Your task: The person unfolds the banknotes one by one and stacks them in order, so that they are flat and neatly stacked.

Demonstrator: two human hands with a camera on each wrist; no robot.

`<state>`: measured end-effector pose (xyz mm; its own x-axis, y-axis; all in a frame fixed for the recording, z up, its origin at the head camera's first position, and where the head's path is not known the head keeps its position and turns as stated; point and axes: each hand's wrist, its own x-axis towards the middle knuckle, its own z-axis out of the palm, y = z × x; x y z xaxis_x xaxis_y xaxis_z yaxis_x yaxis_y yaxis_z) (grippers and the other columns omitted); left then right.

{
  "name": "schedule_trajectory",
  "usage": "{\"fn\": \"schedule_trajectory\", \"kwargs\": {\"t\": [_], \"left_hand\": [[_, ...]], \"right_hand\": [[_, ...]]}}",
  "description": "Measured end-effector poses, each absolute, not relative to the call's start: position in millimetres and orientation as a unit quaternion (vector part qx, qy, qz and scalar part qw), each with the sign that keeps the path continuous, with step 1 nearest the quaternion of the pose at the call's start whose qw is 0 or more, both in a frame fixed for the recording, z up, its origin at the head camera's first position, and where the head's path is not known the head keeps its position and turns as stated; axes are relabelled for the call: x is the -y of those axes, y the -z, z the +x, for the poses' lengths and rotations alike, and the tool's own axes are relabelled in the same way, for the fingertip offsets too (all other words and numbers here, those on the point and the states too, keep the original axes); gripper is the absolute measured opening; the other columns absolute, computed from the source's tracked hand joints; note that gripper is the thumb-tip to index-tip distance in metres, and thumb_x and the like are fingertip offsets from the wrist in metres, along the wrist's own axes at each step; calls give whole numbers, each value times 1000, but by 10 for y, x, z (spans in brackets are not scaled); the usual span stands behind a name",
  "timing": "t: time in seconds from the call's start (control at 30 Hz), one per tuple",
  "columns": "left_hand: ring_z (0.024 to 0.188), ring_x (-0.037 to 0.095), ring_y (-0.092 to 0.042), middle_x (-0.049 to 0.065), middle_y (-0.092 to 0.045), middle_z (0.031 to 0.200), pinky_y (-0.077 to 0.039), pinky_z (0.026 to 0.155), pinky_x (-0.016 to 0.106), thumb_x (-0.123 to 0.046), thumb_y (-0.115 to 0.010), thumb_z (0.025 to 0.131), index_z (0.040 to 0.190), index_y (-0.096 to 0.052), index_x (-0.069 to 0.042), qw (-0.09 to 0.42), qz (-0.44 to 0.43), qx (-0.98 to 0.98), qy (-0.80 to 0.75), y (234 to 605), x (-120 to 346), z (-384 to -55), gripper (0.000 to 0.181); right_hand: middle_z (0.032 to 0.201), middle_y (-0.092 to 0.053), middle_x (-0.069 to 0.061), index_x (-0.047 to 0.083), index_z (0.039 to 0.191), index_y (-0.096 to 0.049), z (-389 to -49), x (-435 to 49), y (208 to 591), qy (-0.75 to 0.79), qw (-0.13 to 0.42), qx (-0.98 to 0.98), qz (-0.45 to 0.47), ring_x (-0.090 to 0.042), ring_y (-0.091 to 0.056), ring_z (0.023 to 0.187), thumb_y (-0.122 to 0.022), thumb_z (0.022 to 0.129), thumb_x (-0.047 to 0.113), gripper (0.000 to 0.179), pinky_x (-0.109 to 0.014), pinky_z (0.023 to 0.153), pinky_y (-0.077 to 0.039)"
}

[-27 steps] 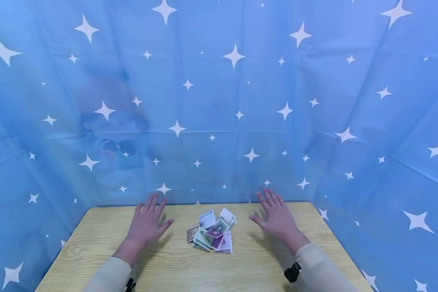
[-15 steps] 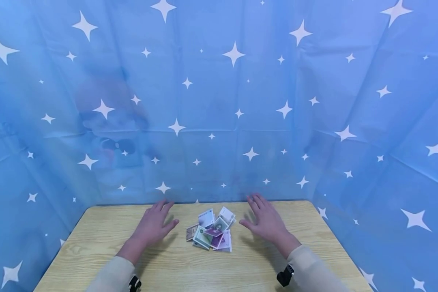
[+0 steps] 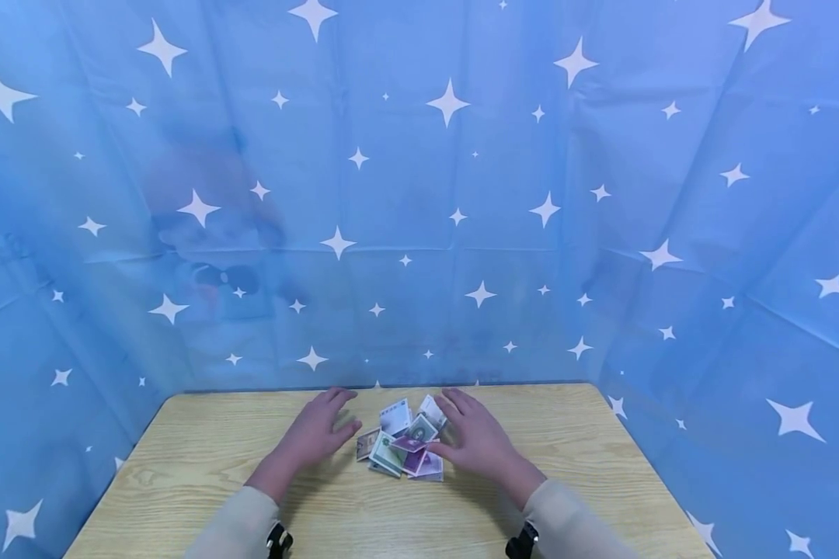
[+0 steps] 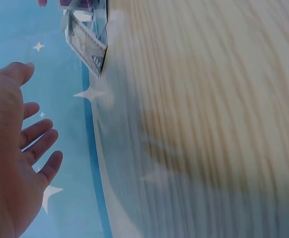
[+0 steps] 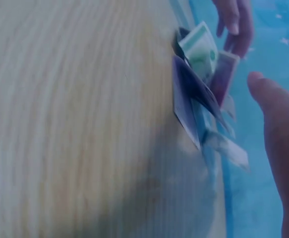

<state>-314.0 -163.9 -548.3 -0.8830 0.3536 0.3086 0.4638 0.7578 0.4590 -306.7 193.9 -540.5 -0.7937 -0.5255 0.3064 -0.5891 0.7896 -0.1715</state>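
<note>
A loose pile of folded banknotes [image 3: 398, 446] in white, green, brown and purple lies near the far edge of the wooden table. Just left of it my left hand [image 3: 315, 431] hovers with relaxed, slightly bent fingers and holds nothing; the left wrist view shows the same hand [image 4: 15, 139] with its fingers apart. My right hand [image 3: 478, 435] is at the pile's right side, its fingers and thumb overlapping some notes in the head view. Whether it touches them I cannot tell. In the right wrist view, the thumb [image 5: 278, 109] is apart from the notes [image 5: 203, 74].
The pale wooden table [image 3: 363, 524] has rounded far corners. A blue curtain [image 3: 419, 310] with white stars hangs right behind its far edge and along both sides. A dark wrist device [image 3: 522, 541] sits on the right sleeve.
Both hands have moved inward from either side toward the banknotes, the right one farther, and their fingers have bent somewhat. The pile has kept its place.
</note>
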Motion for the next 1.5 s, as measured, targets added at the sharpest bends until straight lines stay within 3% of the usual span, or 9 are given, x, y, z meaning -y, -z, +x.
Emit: {"fn": "schedule_trajectory", "kwargs": {"t": [0.33,0.63,0.97,1.1,1.5], "left_hand": [[140,41,-60,15,-62,151,-48,117,60,-29,-78,105,149,-64,-5,65,-239,917,314,5468,1452,-3208,51],[127,36,-67,10,-71,136,-54,109,58,-26,-78,104,138,-72,-6,19,-185,904,386,5534,1342,-3356,39],[126,34,-68,13,-72,135,-54,110,57,-24,-79,104,139,-72,-4,-28,-173,881,439,5581,1265,-3511,41],[125,34,-68,14,-73,133,-54,110,57,-24,-79,104,140,-71,-2,-36,-186,885,425,5592,1218,-3578,43],[106,24,-68,8,-72,114,-57,101,50,-19,-86,98,125,-76,-3,-33,-201,913,353,5576,1063,-3669,33]], "right_hand": [[173,-42,-17,8,166,-48,-2959,-1715,5449,-126,87,938,310,-40,-39,159,-72,98,67,93,-58,128,-35],[173,-43,-14,9,166,-50,-2932,-1645,5503,-118,74,944,301,-37,-40,159,-73,97,69,94,-54,129,-34],[171,-46,-13,8,163,-53,-2956,-1624,5568,-119,73,944,298,-34,-41,159,-76,96,68,93,-53,128,-37],[170,-47,-13,7,163,-53,-2964,-1613,5576,-116,71,944,301,-34,-42,158,-76,96,67,93,-52,127,-37],[168,-50,-12,6,163,-52,-2988,-1612,5665,-109,56,947,296,-33,-47,154,-75,95,70,96,-50,126,-39]]}}
